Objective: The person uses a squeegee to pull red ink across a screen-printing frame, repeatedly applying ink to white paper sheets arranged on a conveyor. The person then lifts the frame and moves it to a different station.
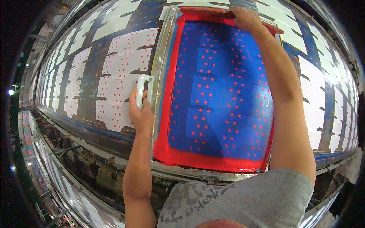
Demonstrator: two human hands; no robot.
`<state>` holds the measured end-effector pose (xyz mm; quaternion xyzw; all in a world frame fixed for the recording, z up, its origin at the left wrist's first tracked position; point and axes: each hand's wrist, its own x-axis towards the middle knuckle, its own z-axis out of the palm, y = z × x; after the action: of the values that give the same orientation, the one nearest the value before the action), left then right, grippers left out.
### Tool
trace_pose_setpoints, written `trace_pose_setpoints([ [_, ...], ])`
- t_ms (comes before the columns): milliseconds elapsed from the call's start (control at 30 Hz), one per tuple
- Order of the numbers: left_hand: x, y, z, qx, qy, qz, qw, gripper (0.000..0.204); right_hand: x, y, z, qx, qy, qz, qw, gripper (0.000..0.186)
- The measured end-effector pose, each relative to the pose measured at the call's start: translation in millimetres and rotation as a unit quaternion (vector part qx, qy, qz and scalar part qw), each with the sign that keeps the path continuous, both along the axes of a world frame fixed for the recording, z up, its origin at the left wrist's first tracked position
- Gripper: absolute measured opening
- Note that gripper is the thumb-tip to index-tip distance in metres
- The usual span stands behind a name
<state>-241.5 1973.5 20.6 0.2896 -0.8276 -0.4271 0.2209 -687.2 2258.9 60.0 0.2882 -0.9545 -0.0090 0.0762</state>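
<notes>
A blue printing screen [216, 95] with rows of red dots and thick red ink along its edges lies in a pale metal frame [168, 45] on a long printing table. My left hand [140, 114] grips a white handle [143, 83] on the frame's left side. My right hand [245, 18] holds a red-coated squeegee [205, 13] at the screen's far edge, its arm reaching over the screen's right side. Left of the screen are white fabric pieces [121, 91] printed with red dots.
More white pieces [311, 98] lie on the table to the right and farther back, without visible dots nearby. A metal rail [95, 152] runs along the table's near edge, with dark structure below it. The rows of pieces continue to both sides.
</notes>
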Motion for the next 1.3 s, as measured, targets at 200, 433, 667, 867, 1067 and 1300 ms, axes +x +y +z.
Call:
trace_pose_setpoints([
  [200,0.7,5.2,5.1,-0.031,-0.035,0.009,0.999,0.053,-11.4,3.0,4.0,0.009,0.002,0.028,1.000,0.031],
  [433,0.3,4.2,1.6,-0.033,-0.003,-0.004,0.999,0.048,19.6,12.1,11.3,0.020,-0.033,0.049,0.998,0.035],
  [667,1.8,-0.9,-2.5,-0.041,0.018,-0.014,0.999,0.048,143.3,31.3,22.8,-0.011,-0.055,0.112,0.992,0.034],
  [867,3.5,-5.0,-9.0,-0.036,0.052,-0.018,0.998,0.046,278.4,44.3,41.4,-0.006,-0.134,0.072,0.988,0.029],
  [1067,5.0,-12.8,-12.9,-0.050,0.051,-0.044,0.996,0.051,397.2,51.3,46.7,0.019,-0.143,0.051,0.988,0.027],
  [1300,5.7,-12.0,-14.7,-0.029,0.078,-0.056,0.995,0.047,518.4,58.9,55.0,-0.024,-0.173,0.013,0.985,0.036],
])
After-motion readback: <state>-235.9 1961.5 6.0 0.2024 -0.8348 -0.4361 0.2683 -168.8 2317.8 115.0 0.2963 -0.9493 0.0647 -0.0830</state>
